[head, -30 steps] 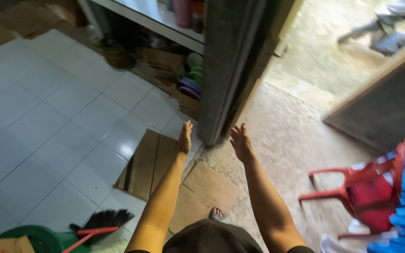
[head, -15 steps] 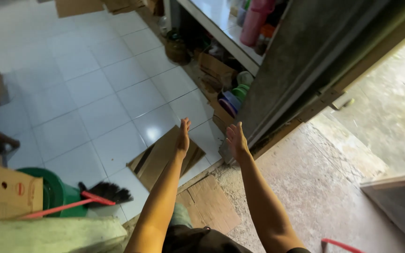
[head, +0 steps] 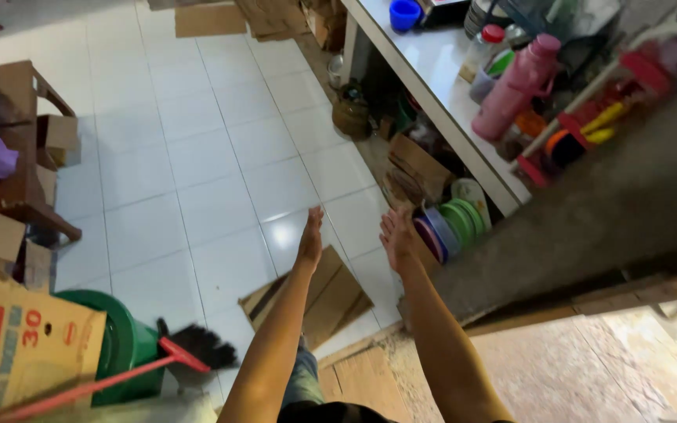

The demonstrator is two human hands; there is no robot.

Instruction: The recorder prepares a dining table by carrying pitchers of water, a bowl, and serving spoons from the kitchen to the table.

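Note:
My left hand [head: 311, 233] and my right hand [head: 396, 237] are stretched out in front of me, palms facing each other, fingers straight and apart, holding nothing. They hover over a white tiled floor [head: 197, 164]. A flattened brown cardboard sheet [head: 323, 294] lies on the tiles just below my left hand. To the right of my right hand, stacked green and blue plastic plates [head: 452, 223] lean under a white counter [head: 425, 70]. A grey concrete wall [head: 613, 211] stands at the right.
On the counter stand a pink flask [head: 515, 90], a blue cup [head: 406, 13] and jars. A red-handled black broom [head: 174, 356], a green tub [head: 123, 345] and a cardboard box [head: 21, 345] sit at lower left. A wooden table [head: 21, 141] is at the left.
The view has swung left, away from the doorway and red chair, toward the tiled room and counter. Both hands stayed outstretched and empty.

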